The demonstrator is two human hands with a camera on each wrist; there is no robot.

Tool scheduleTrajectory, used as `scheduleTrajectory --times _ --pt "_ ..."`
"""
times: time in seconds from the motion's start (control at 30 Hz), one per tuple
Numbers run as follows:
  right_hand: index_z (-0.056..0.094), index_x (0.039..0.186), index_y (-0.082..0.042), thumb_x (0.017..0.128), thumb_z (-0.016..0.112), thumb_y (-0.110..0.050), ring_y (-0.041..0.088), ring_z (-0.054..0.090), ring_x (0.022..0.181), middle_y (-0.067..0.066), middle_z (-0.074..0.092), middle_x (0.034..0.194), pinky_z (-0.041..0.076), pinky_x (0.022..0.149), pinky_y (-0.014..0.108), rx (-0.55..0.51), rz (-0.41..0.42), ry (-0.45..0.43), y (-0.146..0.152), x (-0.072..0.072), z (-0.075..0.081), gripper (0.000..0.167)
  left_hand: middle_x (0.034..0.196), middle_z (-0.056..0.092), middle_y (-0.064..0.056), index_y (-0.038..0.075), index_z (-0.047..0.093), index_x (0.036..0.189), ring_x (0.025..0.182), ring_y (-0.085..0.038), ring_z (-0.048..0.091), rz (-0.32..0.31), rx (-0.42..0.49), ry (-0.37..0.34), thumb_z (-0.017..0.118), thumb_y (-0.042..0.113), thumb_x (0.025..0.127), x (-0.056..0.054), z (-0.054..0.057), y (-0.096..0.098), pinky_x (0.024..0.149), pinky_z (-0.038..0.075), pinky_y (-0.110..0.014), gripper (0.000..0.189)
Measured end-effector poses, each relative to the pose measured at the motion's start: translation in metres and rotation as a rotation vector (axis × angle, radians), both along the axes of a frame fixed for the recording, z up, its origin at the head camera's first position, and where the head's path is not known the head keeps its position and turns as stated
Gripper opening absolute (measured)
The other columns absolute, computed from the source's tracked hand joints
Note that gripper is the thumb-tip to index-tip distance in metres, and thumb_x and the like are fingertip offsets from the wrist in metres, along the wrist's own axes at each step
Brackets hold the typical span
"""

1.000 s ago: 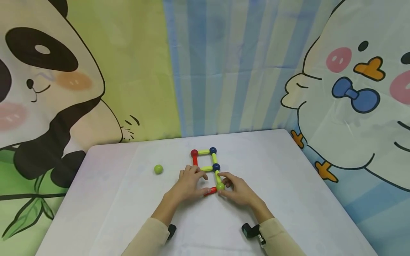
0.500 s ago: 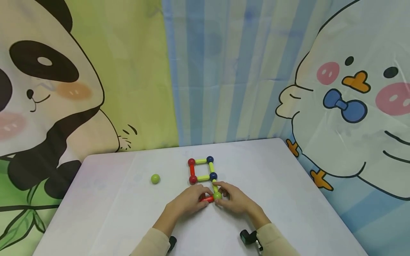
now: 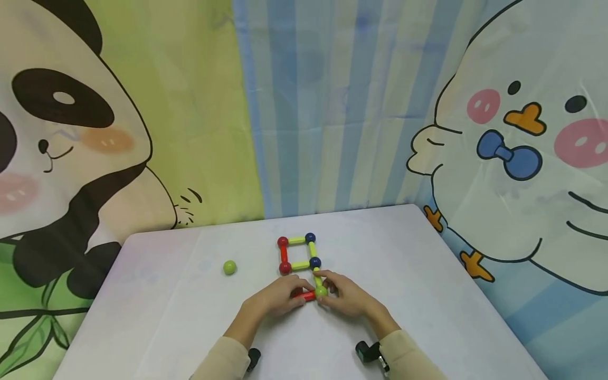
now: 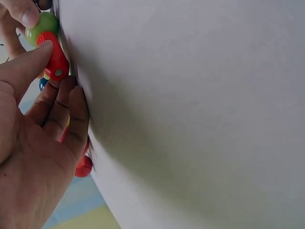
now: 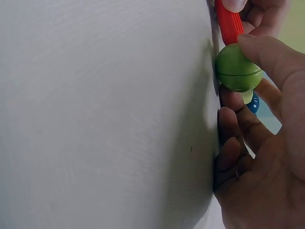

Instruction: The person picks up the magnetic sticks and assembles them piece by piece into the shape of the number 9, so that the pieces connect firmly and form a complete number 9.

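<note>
My left hand (image 3: 280, 295) pinches a red magnetic rod (image 4: 58, 61) between thumb and fingers, its near end with a small metal disc facing the left wrist view. The rod's other end meets a green ball (image 5: 238, 67). My right hand (image 3: 349, 295) holds that ball, thumb on one side and fingers on the other. From the ball a yellow-green rod (image 3: 317, 278) runs up to a blue ball (image 3: 315, 262), partly covered by my right fingers. That blue ball is a corner of a square with another blue ball (image 3: 310, 238), two red balls (image 3: 285, 267), yellow-green rods and one red rod (image 3: 284, 254).
A loose green ball (image 3: 229, 267) lies on the white table (image 3: 180, 306), left of the square. Behind the table's far edge hangs a cloth (image 3: 304, 105) printed with a panda and a chick.
My left fingers have come down from beside the square's near red ball and closed on the red rod, uncovering that ball. My right hand stays at the green ball. The head view has tilted slightly.
</note>
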State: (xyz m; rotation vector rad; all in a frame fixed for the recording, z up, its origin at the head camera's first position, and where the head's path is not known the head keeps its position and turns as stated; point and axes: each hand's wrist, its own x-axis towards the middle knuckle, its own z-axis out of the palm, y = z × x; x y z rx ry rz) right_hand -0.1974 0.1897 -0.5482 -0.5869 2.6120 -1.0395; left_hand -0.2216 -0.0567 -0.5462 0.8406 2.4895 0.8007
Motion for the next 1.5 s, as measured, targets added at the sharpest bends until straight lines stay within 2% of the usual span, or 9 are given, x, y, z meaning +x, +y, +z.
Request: scheduleTrajectory --times 0.17,0.4,0.53,0.7,0.9,1.33,1.5 --pt "0.047 0.153 -0.016 0.097 0.071 -0.033 0.015 0.053 0.097 -0.006 0.058 0.107 0.044 0.080 0.029 -0.018 0.007 -0.004 -0.002 0.002 -0.002 0.063 0.102 0.058 0.011 0.034 0.068 0.131 0.094 -0.010 0.054 -0.012 -0.012 -0.022 0.069 0.025 0.099 -0.001 0.001 -0.006 0.090 0.050 -0.036 0.032" --pt "0.047 0.153 -0.014 0.098 0.069 -0.033 0.014 0.053 0.094 -0.007 0.058 0.105 0.043 0.078 0.027 -0.005 0.015 0.032 -0.001 0.001 0.001 0.062 0.109 0.059 0.010 0.039 0.066 0.133 0.104 -0.013 0.053 -0.034 -0.028 -0.027 0.068 0.023 0.100 0.001 0.010 -0.008 0.102 0.048 -0.044 0.037" --pt "0.046 0.153 -0.013 0.099 0.069 -0.032 0.014 0.053 0.094 -0.007 0.058 0.105 0.044 0.078 0.027 -0.008 0.022 0.032 -0.001 0.000 0.000 0.062 0.105 0.058 0.010 0.037 0.068 0.131 0.098 -0.012 0.053 -0.039 -0.020 -0.027 0.069 0.022 0.099 0.002 0.007 -0.013 0.094 0.049 -0.040 0.035" --pt "0.046 0.153 -0.014 0.099 0.070 -0.032 0.014 0.053 0.094 -0.006 0.058 0.105 0.044 0.079 0.027 -0.002 0.009 0.021 0.000 0.001 -0.003 0.062 0.101 0.058 0.009 0.037 0.069 0.128 0.092 -0.011 0.054 -0.034 -0.035 -0.061 0.069 0.021 0.098 0.002 0.001 -0.019 0.086 0.049 -0.035 0.033" --pt "0.046 0.153 -0.014 0.098 0.070 -0.032 0.013 0.052 0.093 -0.007 0.057 0.104 0.043 0.079 0.028 0.003 0.000 0.025 0.003 -0.001 -0.005 0.062 0.105 0.059 0.008 0.036 0.069 0.129 0.096 -0.010 0.054 -0.038 -0.014 -0.074 0.069 0.023 0.099 0.002 0.001 -0.018 0.090 0.050 -0.037 0.033" --pt "0.045 0.154 -0.015 0.098 0.071 -0.033 0.015 0.052 0.095 -0.005 0.058 0.106 0.043 0.080 0.028 -0.010 0.017 0.016 0.002 -0.002 0.000 0.064 0.100 0.056 0.008 0.035 0.069 0.129 0.093 -0.011 0.052 -0.020 0.023 -0.051 0.069 0.021 0.098 0.004 0.005 -0.011 0.083 0.048 -0.034 0.034" --pt "0.045 0.154 -0.017 0.098 0.071 -0.034 0.014 0.053 0.095 -0.006 0.059 0.107 0.044 0.082 0.029 -0.017 0.019 -0.003 0.002 0.000 -0.001 0.064 0.102 0.058 0.010 0.031 0.071 0.127 0.094 -0.010 0.053 -0.018 0.042 -0.047 0.070 0.022 0.098 0.006 0.002 -0.010 0.088 0.047 -0.034 0.031"
